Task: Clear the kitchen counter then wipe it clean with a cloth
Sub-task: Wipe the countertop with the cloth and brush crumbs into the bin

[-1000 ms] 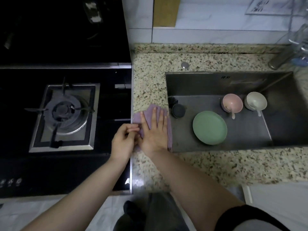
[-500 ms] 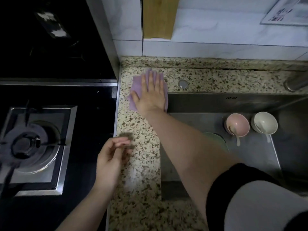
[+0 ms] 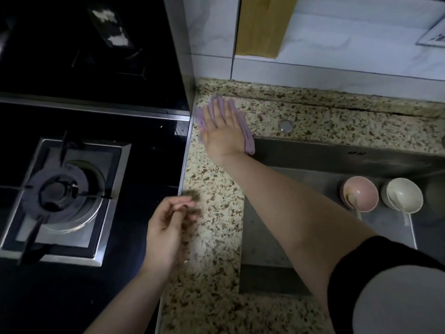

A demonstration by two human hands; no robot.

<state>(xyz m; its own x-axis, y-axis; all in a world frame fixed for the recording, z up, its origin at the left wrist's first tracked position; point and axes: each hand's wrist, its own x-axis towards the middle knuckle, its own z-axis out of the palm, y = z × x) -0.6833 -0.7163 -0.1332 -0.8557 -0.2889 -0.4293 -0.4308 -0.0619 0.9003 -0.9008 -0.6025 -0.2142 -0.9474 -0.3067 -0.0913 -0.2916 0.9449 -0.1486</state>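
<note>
My right hand presses flat on the purple cloth at the granite surface back corner; left hand hovers empty, fingers loosely curled.

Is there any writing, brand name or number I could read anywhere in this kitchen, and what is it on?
No text here can be read.
Small dark stamped mark on the steel sink's back wall: too small and blurred.
White printed sheet on the tiled wall, top right: reddish and dark print, cut off and blurred.
Purple cloth, granite counter, pink bowl: none seen.
</note>
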